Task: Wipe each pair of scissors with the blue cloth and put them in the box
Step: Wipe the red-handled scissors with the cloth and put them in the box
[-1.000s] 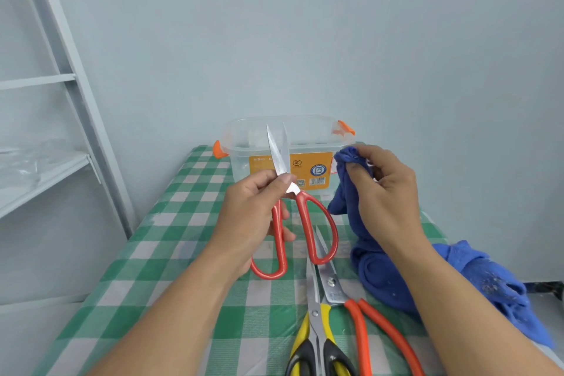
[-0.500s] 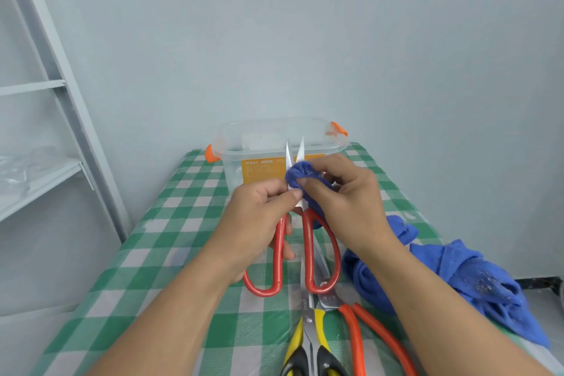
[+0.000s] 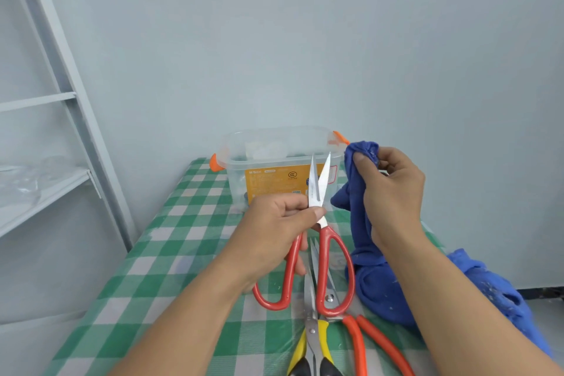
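Fingers [image 3: 291,201] of your left hand [image 3: 271,235] pinch the red-handled scissors [image 3: 329,243] at the pivot, upright before the clear plastic box [image 3: 268,134], their shiny pointed blades slightly parted and now bare, since your right hand [image 3: 393,192], curled round a bunch of the soft blue cloth [image 3: 360,223], has drawn off rightward.

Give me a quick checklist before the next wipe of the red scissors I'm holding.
1. Grip: left hand holds the red scissors near the pivot: ok.
2. The blades are slightly apart, tips up, away from the body: ok.
3. The right hand pinches the blue cloth: ok.
4. Cloth in contact with the blades: not ok, it is held off to their right.
5. The box has no lid on and stands behind the scissors: ok.
6. Blades wiped clean: cannot tell.
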A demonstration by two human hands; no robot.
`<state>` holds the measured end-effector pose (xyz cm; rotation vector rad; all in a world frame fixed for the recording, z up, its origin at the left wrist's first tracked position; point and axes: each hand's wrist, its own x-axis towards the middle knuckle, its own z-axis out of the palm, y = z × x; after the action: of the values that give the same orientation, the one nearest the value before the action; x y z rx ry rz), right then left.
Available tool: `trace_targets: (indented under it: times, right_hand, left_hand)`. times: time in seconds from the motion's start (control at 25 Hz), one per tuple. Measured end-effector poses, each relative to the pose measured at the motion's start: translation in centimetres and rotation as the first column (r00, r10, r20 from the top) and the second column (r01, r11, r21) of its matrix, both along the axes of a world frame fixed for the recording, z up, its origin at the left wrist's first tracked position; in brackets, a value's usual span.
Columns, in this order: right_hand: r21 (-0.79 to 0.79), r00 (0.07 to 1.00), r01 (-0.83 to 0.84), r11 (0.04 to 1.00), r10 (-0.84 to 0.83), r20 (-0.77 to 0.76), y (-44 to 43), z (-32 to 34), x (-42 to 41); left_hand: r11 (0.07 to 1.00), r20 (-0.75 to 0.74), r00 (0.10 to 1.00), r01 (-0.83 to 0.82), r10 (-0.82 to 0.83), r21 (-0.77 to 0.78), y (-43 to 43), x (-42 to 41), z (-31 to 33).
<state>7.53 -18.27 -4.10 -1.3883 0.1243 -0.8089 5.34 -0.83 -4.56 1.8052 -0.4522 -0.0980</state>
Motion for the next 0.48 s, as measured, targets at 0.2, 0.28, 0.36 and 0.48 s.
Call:
trace_targets:
  times: [0.2,0.28,0.36,0.48]
  right_hand:
    - [-0.081,0.967,-0.228,0.97,0.235,0.097,0.4,0.4,-1.8]
    - [-0.319,0.941,-0.282,0.905,0.326,0.093,1.4,0.2,-2.4]
    - [-0.444,0.962,-0.216,0.87,0.268,0.055,2.2,0.2,-2.1]
    - [-0.313,0.993,-0.044,0.949,0.077,0.094,2.3,1.0,-0.9]
  left_hand:
    - [0.998,-0.014,1.0,0.003,-0.004,-0.066,-0.1,-0.1,0.3]
    - [0.996,0.006,1.0,0.017,-0.017,-0.09,-0.2,-0.1,0.2]
    - [0.997,0.036,0.999,0.023,-0.02,-0.07,-0.2,0.0,0.1]
    - [0.999,0.046,0.998,0.038,-0.037,-0.017,-0.5,-0.1,0.3]
